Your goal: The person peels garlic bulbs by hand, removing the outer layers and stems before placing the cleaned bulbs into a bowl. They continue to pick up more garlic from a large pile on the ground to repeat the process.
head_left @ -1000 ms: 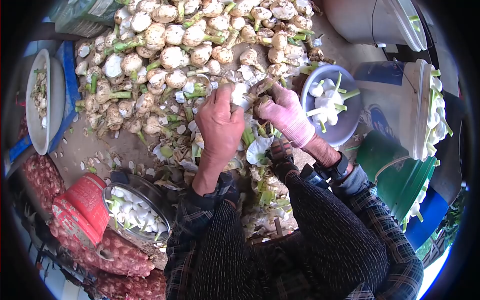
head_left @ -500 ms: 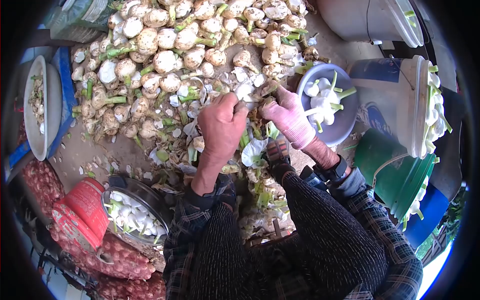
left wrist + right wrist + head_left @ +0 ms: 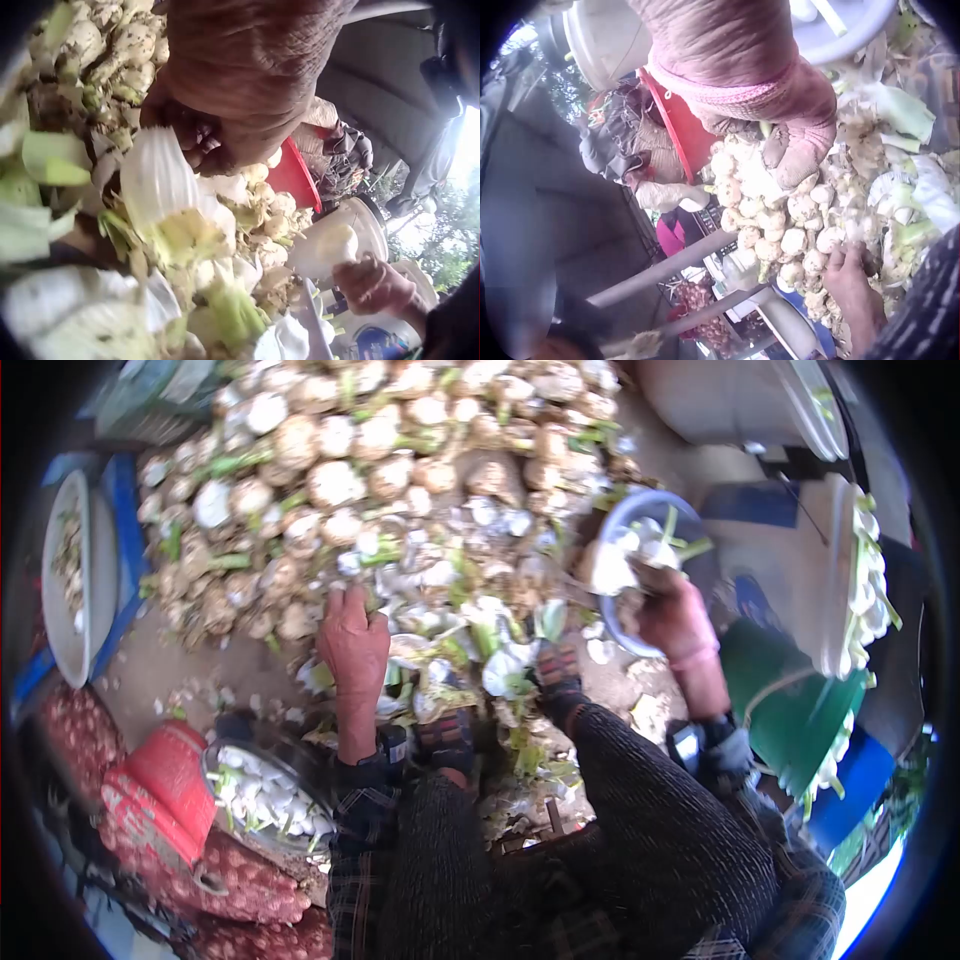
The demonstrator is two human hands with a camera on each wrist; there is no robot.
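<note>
- Looking down from the head view, the left hand [image 3: 352,638] rests palm-down on the peelings [image 3: 450,630] at the near edge of the heap of unpeeled bulbs [image 3: 330,470]; its fingers curl down into the scraps, though what they pinch cannot be told.
- The right hand [image 3: 672,618], in a pink glove, is at the rim of the blue bowl [image 3: 612,520] and holds a peeled white bulb [image 3: 610,568] just over that rim.
- A steel bowl [image 3: 262,792] of peeled bulbs sits by the left sleeve, with a red can [image 3: 160,775] just beside it.
- In the left wrist view, the left hand [image 3: 247,67] has its fingers [image 3: 196,142] bent among white and green husks [image 3: 161,187].
- In the right wrist view, the gloved right hand [image 3: 780,105] shows curled fingers [image 3: 799,157], blurred, above the bulb heap [image 3: 780,225]; the grip itself is unclear here.
</note>
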